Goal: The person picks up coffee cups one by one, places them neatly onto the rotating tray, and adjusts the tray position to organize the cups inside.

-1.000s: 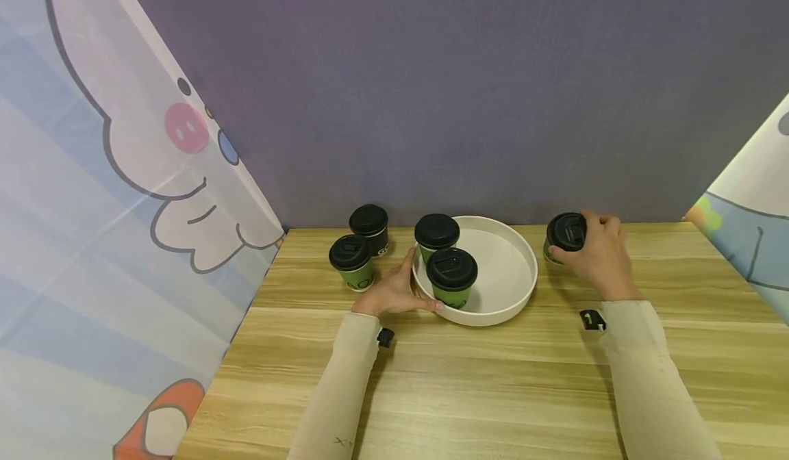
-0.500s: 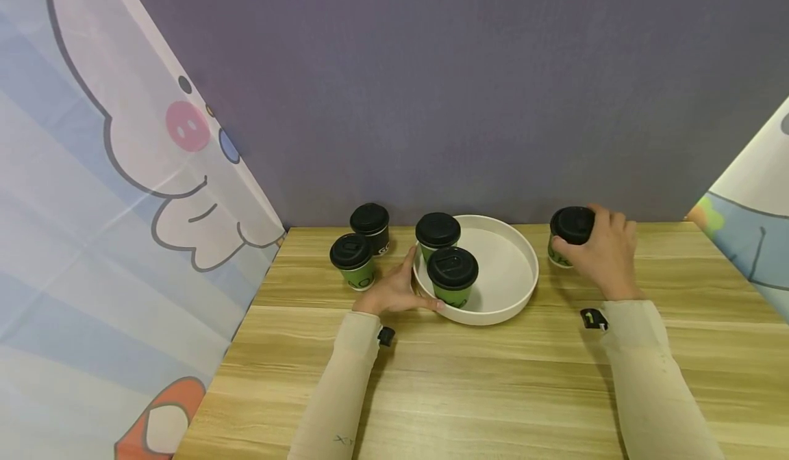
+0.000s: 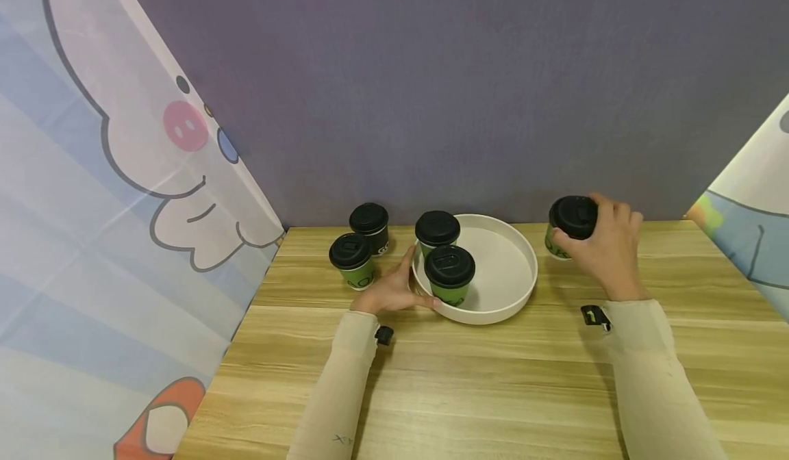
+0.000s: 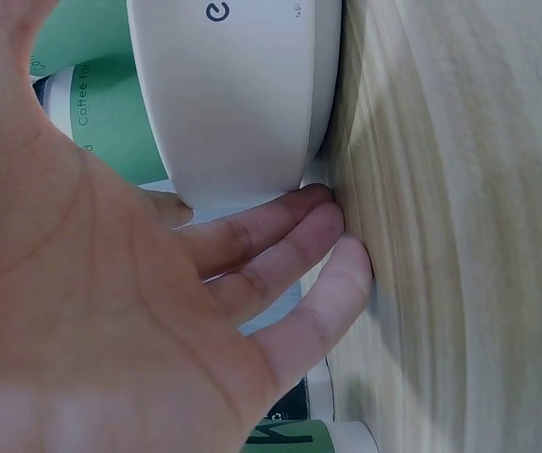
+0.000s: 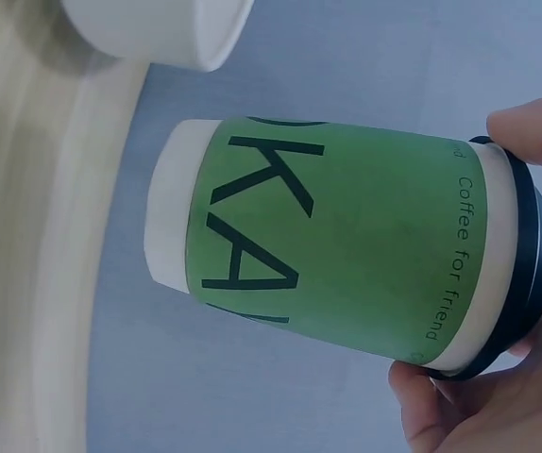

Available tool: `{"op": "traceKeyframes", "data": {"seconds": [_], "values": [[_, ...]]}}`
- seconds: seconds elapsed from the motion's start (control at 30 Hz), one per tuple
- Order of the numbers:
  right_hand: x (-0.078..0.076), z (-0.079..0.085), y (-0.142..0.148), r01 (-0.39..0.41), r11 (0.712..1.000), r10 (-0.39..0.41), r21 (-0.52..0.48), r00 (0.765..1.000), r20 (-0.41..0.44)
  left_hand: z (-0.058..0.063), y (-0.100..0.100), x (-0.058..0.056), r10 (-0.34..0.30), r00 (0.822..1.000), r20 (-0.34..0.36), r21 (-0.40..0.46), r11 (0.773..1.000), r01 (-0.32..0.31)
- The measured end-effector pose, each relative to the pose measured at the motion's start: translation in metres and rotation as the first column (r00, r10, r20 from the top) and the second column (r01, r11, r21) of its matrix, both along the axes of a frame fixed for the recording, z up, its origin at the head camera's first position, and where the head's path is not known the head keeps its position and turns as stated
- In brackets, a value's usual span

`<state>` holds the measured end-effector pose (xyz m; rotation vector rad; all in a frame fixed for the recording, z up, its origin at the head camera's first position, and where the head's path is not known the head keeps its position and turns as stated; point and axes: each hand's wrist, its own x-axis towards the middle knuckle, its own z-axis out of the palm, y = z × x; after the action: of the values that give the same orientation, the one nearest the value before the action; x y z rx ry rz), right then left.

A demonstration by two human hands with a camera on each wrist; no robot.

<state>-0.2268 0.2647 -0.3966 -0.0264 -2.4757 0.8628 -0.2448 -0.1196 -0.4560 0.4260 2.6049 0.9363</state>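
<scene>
My right hand (image 3: 607, 251) grips a green paper coffee cup (image 5: 337, 245) by its black lid, thumb on one side and fingers on the other. The right wrist view shows the cup's white base raised off the table. My left hand (image 3: 394, 291) rests against the left side of a round white tray (image 3: 502, 268), its thumb at the front rim and its fingers spread along the outer wall, fingertips right at the tabletop in the left wrist view. Inside the tray, on its left, stand two lidded green cups, one at the back (image 3: 437, 231) and one nearer (image 3: 451, 275).
Left of the tray stand a lidded green cup (image 3: 352, 261) and, behind it, a lidded black cup (image 3: 370, 228). A grey wall (image 3: 468, 90) rises at the back edge of the wooden table (image 3: 493, 391). A cartoon-printed curtain (image 3: 123, 275) hangs at left.
My right hand has raised the coffee cup from the table, moving up and slightly right with it. The left hand and the tray have hardly moved.
</scene>
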Motion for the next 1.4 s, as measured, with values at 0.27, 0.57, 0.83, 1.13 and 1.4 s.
{"op": "traceKeyframes", "data": {"seconds": [0.27, 0.57, 0.83, 1.13, 1.4], "values": [[0.007, 0.012, -0.007, -0.025, 1.0, 0.025, 0.003, 0.999, -0.022, 0.001, -0.003, -0.001, -0.015, 1.0, 0.019, 0.05, 0.999, 0.014], [0.013, 0.021, -0.012, -0.084, 0.996, 0.084, 0.013, 0.996, -0.008, -0.001, -0.01, -0.006, -0.059, 0.998, 0.028, 0.074, 0.996, 0.057], [0.016, 0.024, -0.017, -0.144, 0.989, 0.142, 0.039, 0.989, 0.048, 0.001, -0.011, -0.005, -0.069, 0.996, 0.048, 0.079, 0.995, 0.065], [0.018, 0.027, -0.029, -0.195, 0.978, 0.188, 0.073, 0.978, 0.094, -0.001, -0.012, -0.006, -0.058, 0.996, 0.067, 0.089, 0.995, 0.051], [0.019, 0.027, -0.037, -0.228, 0.97, 0.217, 0.086, 0.969, 0.12, 0.0, -0.012, -0.006, -0.061, 0.996, 0.059, 0.106, 0.993, 0.054]]}}
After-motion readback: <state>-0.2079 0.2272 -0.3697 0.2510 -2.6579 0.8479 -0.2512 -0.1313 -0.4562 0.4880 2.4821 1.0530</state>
